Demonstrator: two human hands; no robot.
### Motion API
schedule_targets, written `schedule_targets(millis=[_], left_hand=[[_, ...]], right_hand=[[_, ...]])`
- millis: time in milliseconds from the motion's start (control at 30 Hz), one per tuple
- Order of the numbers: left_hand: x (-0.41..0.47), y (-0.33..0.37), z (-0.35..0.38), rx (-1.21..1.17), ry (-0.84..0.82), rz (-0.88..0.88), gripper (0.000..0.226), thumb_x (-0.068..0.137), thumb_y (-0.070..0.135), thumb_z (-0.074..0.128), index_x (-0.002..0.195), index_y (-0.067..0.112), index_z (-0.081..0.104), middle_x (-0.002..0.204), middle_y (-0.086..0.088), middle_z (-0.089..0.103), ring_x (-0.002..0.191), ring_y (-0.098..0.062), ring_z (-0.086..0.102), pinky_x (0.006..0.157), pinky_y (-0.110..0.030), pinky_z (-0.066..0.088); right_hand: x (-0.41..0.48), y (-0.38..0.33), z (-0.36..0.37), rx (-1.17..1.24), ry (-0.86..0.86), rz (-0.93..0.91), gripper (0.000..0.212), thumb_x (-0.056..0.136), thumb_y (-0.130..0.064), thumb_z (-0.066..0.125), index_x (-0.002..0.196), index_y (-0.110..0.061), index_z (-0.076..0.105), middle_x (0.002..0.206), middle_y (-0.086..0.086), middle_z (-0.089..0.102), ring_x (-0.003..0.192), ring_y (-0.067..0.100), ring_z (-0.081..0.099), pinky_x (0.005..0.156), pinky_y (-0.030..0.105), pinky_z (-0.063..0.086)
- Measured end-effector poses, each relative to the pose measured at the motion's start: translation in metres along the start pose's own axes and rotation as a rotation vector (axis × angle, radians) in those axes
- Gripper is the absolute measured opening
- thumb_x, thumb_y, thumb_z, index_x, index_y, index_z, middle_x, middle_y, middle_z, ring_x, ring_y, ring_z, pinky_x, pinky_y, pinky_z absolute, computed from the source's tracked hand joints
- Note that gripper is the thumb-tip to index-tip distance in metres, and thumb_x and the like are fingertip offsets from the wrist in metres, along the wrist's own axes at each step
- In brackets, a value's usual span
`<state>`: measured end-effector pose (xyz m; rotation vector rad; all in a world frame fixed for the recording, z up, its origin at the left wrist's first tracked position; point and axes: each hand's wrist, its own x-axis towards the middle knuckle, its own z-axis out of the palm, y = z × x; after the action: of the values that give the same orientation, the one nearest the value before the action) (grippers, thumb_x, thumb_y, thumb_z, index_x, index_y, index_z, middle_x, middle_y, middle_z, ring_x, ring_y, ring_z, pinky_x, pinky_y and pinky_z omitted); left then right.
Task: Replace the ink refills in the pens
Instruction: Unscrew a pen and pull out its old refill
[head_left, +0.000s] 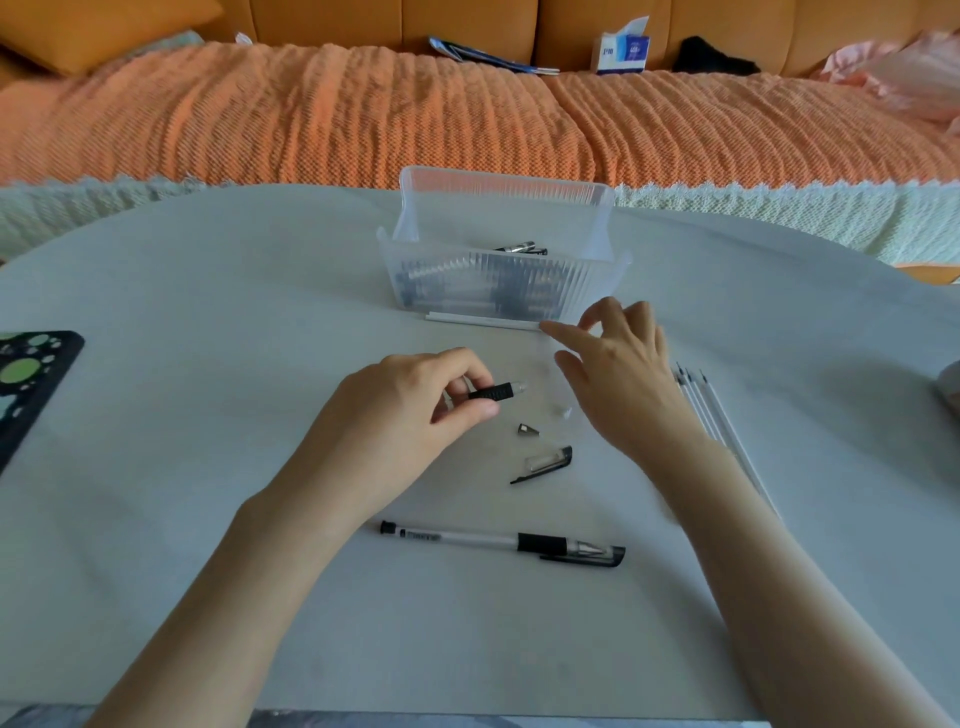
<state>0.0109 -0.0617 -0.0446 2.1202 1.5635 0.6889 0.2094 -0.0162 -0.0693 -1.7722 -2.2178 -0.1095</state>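
Near the middle of the table (208, 312), the left hand (415, 405) pinches a pen barrel (493, 391) by its black rubber grip, thumb below and fingers curled over it. Most of the barrel is hidden in the palm. Its open front end points right, toward the right hand (623, 374). That hand hovers with fingers loosely spread, forefinger stretched far and left, and I can make out nothing held in it. The forefinger's end is just beside a white refill (483, 320) that lies left to right along the near wall of the clear bin (498, 280), which holds more pens. Whether finger and refill touch I cannot tell.

The barrel looks stripped. Its metal tip (528, 429) and cap (543, 462) lie loose on the table just on the near side of the hands. A whole capped pen (498, 543) lies nearer yet, its long axis left to right.

I judge that the next move turns on the fresh refills (714, 410). They lie in a tight row just right of the right hand, partly under its wrist, long axis running far to near with the dark points at the far end. The right hand is much the nearer. The left is well apart from them and occupied. A refill picked from there would need about a quarter turn to line up with the barrel before sliding in.
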Motion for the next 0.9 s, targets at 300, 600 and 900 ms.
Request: schedule_targets(millis=[300,600,900], left_hand=[[0.0,-0.001,0.0,-0.01,-0.006,-0.017,0.008,0.082,0.042,0.063,0.086,0.036,0.059,0.073,0.018,0.059,0.07,-0.003,0.054,0.066,-0.025,0.047],[0.002,-0.006,-0.003,-0.049,0.039,-0.054,0.005,0.088,0.034,0.058,0.088,0.03,0.056,0.078,0.016,0.064,0.068,-0.002,0.057,0.07,-0.032,0.049],[0.006,-0.017,-0.009,-0.176,0.134,-0.142,0.006,0.09,0.017,0.058,0.087,0.02,0.054,0.075,0.01,0.067,0.065,-0.004,0.062,0.076,-0.038,0.052]], right_hand=[[0.005,0.003,0.01,0.104,0.093,0.023,0.018,0.087,-0.015,0.063,0.104,-0.015,0.07,0.102,0.009,0.06,0.101,0.031,0.04,0.084,0.028,0.026],[-0.001,0.004,0.003,0.224,0.098,0.052,0.005,0.085,-0.011,0.064,0.087,-0.006,0.066,0.087,0.002,0.062,0.093,0.024,0.041,0.077,0.022,0.024],[-0.017,0.006,-0.023,0.657,0.038,0.172,0.013,0.085,-0.01,0.062,0.077,-0.021,0.061,0.074,-0.002,0.063,0.061,-0.004,0.043,0.058,0.008,0.032]])
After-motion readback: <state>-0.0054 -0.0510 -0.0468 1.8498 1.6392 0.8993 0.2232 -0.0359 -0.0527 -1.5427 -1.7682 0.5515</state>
